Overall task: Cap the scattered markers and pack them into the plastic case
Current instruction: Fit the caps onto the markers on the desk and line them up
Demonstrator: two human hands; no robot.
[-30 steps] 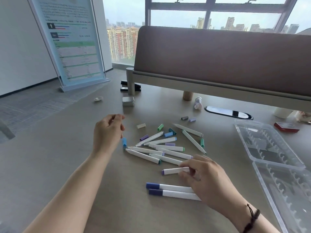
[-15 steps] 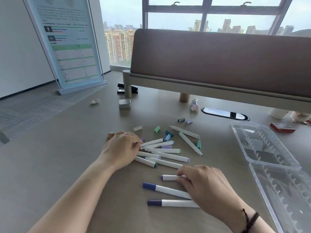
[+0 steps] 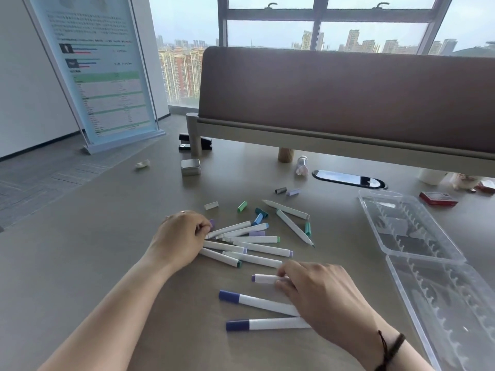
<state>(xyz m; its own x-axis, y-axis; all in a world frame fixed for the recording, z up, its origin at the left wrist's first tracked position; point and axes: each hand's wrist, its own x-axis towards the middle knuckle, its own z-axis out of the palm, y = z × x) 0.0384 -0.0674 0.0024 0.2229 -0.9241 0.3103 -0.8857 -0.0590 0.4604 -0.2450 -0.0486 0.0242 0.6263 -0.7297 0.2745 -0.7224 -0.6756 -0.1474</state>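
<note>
Several white markers (image 3: 254, 246) lie in a loose pile at the middle of the table, with loose caps around them: green (image 3: 242, 206), teal (image 3: 261, 212) and blue (image 3: 258, 218). My left hand (image 3: 179, 238) rests at the pile's left end, its fingers curled on a small purple cap (image 3: 212, 223). My right hand (image 3: 318, 295) pinches a white marker with a lilac end (image 3: 263, 278) lying on the table. Two capped dark-blue markers (image 3: 257, 302) lie just in front of it, partly under that hand. The clear plastic case (image 3: 375, 210) lies open at the right.
A brown desk divider (image 3: 348, 97) closes off the back. Near it stand a small tin box (image 3: 190, 166), a black stapler (image 3: 195, 144), a little bottle (image 3: 302, 166) and a cable opening (image 3: 349, 178). A red box (image 3: 438, 198) lies behind the case.
My left hand came down from above the table onto the pile's left end. My right hand kept its marker low near the table. The two dark-blue markers spread apart.
</note>
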